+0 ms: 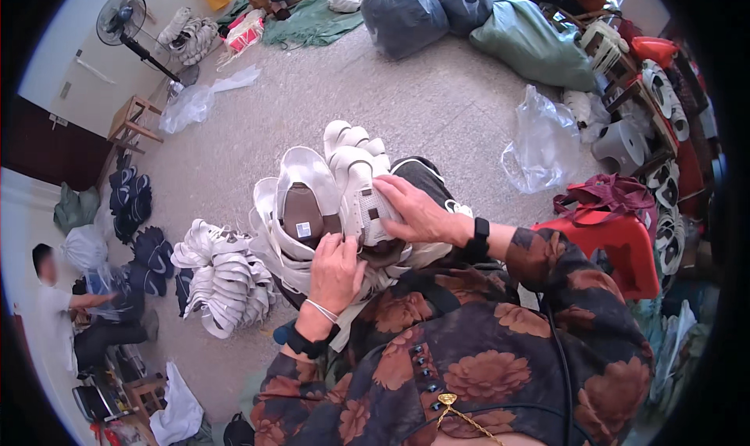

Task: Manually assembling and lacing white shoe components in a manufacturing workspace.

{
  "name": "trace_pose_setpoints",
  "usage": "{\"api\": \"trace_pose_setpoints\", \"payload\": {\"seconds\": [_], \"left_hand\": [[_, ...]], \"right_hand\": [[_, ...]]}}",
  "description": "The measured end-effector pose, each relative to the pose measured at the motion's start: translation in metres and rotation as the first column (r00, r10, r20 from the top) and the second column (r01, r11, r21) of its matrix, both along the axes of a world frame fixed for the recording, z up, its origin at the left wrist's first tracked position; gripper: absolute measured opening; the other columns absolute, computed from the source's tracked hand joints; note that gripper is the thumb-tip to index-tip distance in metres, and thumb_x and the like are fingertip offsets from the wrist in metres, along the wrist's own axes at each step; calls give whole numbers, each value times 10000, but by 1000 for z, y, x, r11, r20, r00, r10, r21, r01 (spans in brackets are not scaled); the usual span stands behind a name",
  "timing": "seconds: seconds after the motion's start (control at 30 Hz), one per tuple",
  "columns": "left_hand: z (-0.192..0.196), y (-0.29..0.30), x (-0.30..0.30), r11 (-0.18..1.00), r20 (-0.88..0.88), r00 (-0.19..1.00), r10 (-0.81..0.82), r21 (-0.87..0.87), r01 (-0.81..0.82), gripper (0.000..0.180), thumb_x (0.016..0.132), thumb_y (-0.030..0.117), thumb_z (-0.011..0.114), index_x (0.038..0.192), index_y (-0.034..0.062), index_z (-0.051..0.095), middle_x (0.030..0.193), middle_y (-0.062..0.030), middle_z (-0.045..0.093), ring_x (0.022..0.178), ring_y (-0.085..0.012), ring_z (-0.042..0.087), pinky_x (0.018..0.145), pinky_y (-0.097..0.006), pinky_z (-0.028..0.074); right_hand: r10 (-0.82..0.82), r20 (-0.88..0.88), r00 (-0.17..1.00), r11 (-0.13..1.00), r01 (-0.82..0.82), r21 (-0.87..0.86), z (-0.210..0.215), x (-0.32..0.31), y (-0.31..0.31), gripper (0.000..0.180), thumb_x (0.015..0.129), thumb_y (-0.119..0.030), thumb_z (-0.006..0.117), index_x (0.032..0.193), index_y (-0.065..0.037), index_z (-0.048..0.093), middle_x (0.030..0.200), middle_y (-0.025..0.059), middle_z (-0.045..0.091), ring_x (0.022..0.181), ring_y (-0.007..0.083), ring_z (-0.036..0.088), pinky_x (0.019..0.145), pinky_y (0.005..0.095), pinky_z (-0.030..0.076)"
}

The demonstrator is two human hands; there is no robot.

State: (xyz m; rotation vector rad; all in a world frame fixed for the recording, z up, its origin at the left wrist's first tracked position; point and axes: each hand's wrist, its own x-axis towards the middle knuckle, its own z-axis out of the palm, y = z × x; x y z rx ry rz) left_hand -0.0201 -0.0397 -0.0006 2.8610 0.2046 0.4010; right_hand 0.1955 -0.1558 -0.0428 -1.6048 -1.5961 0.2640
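Note:
In my lap lies a stack of off-white shoe uppers. The shoe upper (361, 194) between my hands has mesh and small dark brown patches. My right hand (418, 212) lies over its right side, fingers near the top and thumb lower down, gripping it. My left hand (334, 278) has its fingertips bent and pressed together at the lower left edge of this upper. Left of it a second upper (299, 208) shows its brown lining and a white label. More nested uppers (344, 136) stick out beyond. Under my fingers the edges are partly hidden.
Bundled white uppers (223, 278) lie on the floor at my left, with dark blue bundles (151, 258) behind. A person (58, 305) sits at far left. A red plastic seat (609, 243) and clear plastic bag (543, 141) are at right; stuffed sacks (402, 16) stand ahead.

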Motion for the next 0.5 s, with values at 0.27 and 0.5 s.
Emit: {"api": "trace_pose_setpoints", "payload": {"seconds": [0.27, 0.5], "left_hand": [[-29, 15, 2, 994, 152, 985, 76, 72, -88, 383, 811, 197, 745, 1079, -17, 575, 985, -185, 579, 994, -370, 569, 940, -451, 459], [-41, 15, 15, 977, 101, 985, 137, 149, -151, 305, 823, 206, 717, 1008, 19, 563, 943, -160, 573, 959, -351, 569, 906, -441, 456]], "right_hand": [[-8, 13, 1000, 994, 7, 107, -30, 0, 53, 478, 849, -59, 521, 1313, 51, 492, 1312, 273, 521, 1200, 437, 531, 1041, 456, 440], [-29, 73, 997, 994, 21, 106, -47, 3, 58, 498, 876, -68, 510, 1363, 21, 453, 1319, 261, 518, 1226, 425, 514, 1059, 438, 424]]}}
